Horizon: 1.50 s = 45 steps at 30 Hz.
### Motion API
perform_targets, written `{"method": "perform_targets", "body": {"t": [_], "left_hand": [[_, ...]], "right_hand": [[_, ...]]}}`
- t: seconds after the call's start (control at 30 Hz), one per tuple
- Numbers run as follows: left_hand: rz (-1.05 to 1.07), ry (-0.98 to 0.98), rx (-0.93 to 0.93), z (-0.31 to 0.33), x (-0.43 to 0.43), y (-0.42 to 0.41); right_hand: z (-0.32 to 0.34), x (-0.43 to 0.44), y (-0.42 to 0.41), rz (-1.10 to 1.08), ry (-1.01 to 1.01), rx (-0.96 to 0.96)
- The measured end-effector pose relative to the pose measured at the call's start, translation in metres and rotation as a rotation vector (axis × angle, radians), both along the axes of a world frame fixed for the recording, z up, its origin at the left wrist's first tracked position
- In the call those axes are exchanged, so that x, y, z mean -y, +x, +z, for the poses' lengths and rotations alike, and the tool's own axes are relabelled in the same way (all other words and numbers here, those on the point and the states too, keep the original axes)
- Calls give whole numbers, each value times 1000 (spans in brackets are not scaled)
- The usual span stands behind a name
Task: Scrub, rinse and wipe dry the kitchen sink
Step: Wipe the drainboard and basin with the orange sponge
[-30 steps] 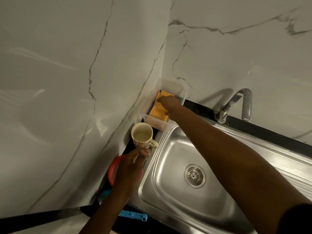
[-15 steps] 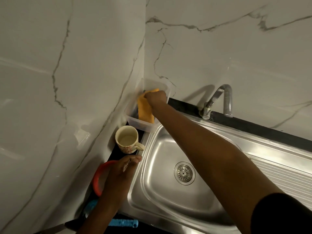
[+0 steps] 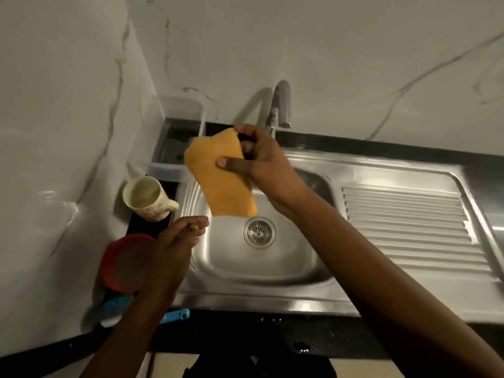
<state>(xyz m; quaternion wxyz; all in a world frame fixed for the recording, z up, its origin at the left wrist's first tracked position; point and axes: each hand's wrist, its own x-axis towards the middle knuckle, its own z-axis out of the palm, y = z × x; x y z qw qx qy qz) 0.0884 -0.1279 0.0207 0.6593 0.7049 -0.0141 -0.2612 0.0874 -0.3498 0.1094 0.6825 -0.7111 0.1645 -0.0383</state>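
The right hand [image 3: 259,162] has lifted the folded orange cleaning cloth [image 3: 222,178] out of the clear plastic tub [image 3: 177,137] at eleven o'clock, thumb and fingers pinching it above the stainless steel sink basin [image 3: 245,266]. The left hand [image 3: 180,241] hovers at the basin's nine o'clock rim, fingers pressed together, holding nothing; scrubbing looks ready to begin
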Motion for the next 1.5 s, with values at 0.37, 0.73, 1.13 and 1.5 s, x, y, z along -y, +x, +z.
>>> {"method": "perform_targets", "body": {"t": [0.37, 0.73, 1.13, 1.5], "left_hand": [[94, 86, 43, -6, -6, -51], [76, 143, 94, 3, 38, -137], [86, 162, 144, 1, 50, -167], [7, 176, 136, -5, 106, -208]], "right_hand": [[-129, -33, -165, 609, -952, 233], [-165, -105, -218, 584, -982, -254], [-195, -68, -262, 532, -1161, -176], [-179, 113, -397, 414, -1252, -349]]}}
